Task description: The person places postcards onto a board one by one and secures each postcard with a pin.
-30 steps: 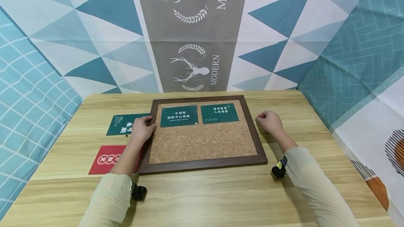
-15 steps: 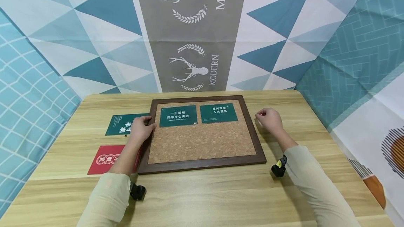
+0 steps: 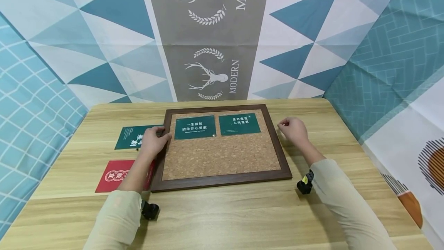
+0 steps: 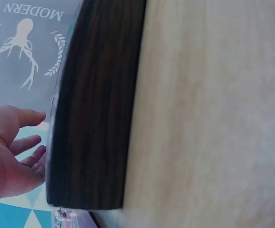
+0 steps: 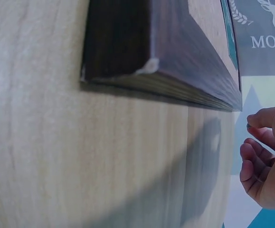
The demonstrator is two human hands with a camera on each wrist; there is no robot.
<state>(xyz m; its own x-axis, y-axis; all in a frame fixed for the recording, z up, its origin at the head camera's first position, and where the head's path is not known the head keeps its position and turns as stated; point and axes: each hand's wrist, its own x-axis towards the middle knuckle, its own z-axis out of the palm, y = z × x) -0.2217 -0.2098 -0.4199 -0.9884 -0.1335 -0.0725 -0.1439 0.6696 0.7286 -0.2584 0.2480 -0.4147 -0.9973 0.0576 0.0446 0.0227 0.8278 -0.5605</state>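
Observation:
A cork board in a dark brown wooden frame lies on the table, with two green cards with white writing, one left and one right, on its upper half. A small shiny pin head shows at the left card's lower right corner. My left hand is at the frame's left side, fingers loosely spread, over part of a loose green card. Just right of the frame, my right hand brings thumb and forefinger together. In the right wrist view a tiny dark bit shows at those fingertips; its kind is unclear.
A red card lies on the wooden table to the left, partly behind my left forearm. A tiny dark thing sits just below the loose green card. Patterned cloth stands behind the table's back edge.
My right hand has shifted slightly upward and closer to the frame's right side. The left hand stays at the frame, and the board and cards keep their places.

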